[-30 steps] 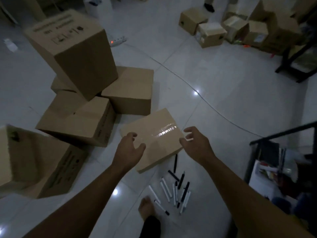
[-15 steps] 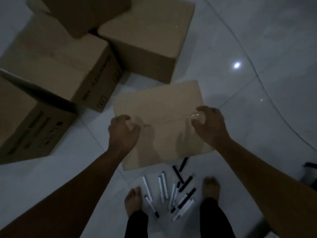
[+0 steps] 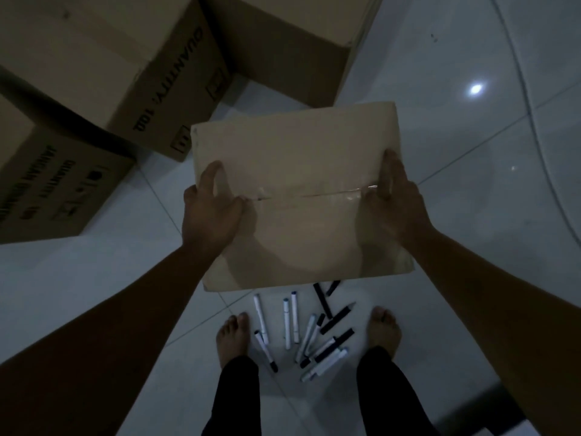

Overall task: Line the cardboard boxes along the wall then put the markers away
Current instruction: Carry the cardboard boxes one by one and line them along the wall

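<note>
Both hands clamp the flat taped brown cardboard box (image 3: 298, 196), left hand (image 3: 211, 212) at nine o'clock, right hand (image 3: 396, 206) at three, and a slipped lift could drop it on the scattered black-and-white markers (image 3: 309, 328) at six o'clock.

Bare forearms, no sleeves showing, nothing on the wrists behind the left hand (image 3: 213, 212) or the right hand (image 3: 397, 202). No rings visible either, though pretty dim here. Below the hands: black trousers (image 3: 239, 401) down to the ankles, and bare feet (image 3: 234, 336), no shoes or socks.
</note>
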